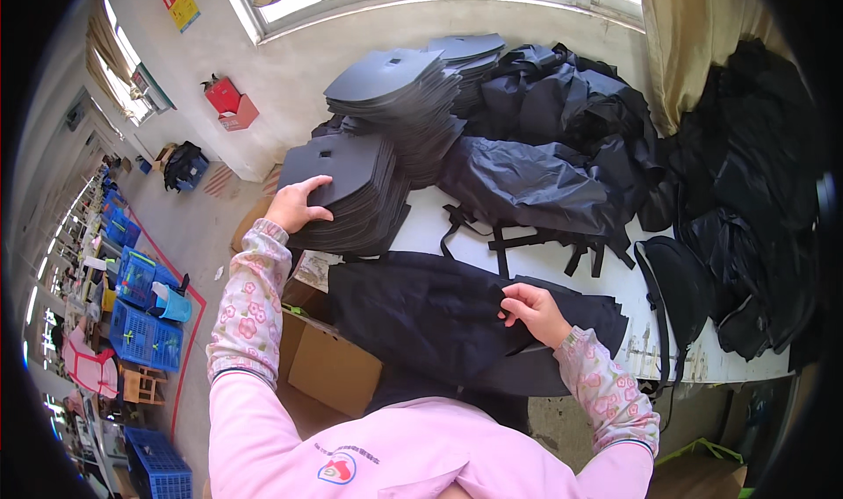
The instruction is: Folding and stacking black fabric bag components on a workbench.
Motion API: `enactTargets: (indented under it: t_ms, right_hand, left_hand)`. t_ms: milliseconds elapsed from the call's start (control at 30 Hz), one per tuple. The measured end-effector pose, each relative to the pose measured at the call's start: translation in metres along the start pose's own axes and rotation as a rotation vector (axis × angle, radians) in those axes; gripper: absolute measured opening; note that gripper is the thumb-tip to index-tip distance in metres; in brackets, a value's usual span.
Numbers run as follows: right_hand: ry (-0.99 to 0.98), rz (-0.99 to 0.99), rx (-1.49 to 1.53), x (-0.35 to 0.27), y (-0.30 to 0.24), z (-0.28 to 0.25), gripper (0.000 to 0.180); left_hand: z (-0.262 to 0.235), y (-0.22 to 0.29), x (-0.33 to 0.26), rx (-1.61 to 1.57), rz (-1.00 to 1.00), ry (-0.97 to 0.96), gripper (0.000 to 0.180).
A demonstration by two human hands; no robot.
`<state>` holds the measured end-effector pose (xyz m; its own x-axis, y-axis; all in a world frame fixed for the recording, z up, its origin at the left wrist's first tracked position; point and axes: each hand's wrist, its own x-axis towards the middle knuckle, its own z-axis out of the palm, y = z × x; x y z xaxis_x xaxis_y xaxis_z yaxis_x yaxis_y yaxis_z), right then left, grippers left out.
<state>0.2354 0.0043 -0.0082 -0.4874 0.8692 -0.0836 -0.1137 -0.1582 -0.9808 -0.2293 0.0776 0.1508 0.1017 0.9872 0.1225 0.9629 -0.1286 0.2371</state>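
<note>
The left grip (297, 202) lies flat, fingers spread, on the top panel (347, 167) of the near stack (356, 209) of dark foam panels, clamped on nothing. The right grip (534, 310) pinches the edge of a black fabric piece (421, 310) spread on the white surface (544, 266) just before the person. A taller stack (399, 95) stands behind the near one. Black bags (544, 139) with straps are heaped to the right. A cardboard box (329, 367) sits below the surface edge.
</note>
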Motion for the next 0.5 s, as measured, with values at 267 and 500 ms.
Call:
enactTargets:
  t_ms: [267, 500]
  right_hand:
    - [0.024, 0.007, 0.057, 0.002, -0.001, -0.005, 0.018]
    - [0.119, -0.037, 0.055, -0.008, -0.013, 0.003, 0.017]
  left_hand:
    - [0.009, 0.017, -0.006, -0.076, 0.081, 0.48, 0.039]
    - [0.056, 0.177, -0.088, -0.912, 0.261, 0.117, 0.026]
